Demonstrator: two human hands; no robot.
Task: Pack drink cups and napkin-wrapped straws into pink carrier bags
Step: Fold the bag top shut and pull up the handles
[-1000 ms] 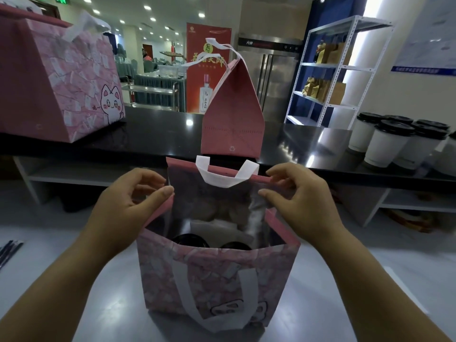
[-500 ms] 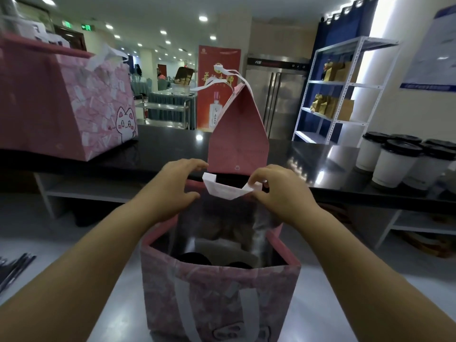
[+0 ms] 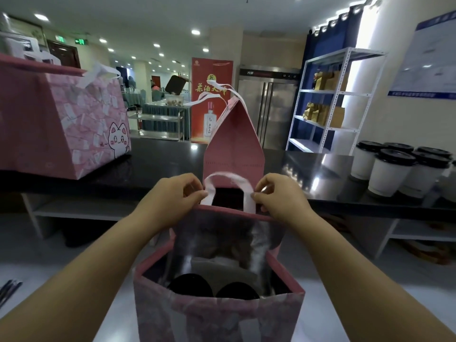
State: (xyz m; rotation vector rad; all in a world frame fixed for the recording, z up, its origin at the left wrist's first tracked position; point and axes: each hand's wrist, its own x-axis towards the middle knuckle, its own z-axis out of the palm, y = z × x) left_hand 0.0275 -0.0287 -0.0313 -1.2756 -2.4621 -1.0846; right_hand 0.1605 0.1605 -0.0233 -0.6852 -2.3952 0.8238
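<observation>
Pinching the white handle loop [image 3: 228,180] at the far rim of an open pink patterned carrier bag [image 3: 217,317].

Reaching forward with both bare arms, clamping the loop's left end between thumb and curled fingers of the left hand [image 3: 172,196], the right end likewise in the right hand [image 3: 278,197]. Standing on a pale grey surface [image 3: 61,257] just below the hands, with silver foil lining [image 3: 222,235] and two round black cup lids [image 3: 190,283] side by side inside. Beyond, on a black counter [image 3: 160,164]: a closed pink bag [image 3: 234,144], a larger pink bag printed with a white cartoon cat [image 3: 61,124], and white cups with black lids [image 3: 389,169] at right. Yellow Chinese characters on a red banner [image 3: 212,99], too blurred to read; green exit sign [image 3: 82,41] at upper left.
</observation>
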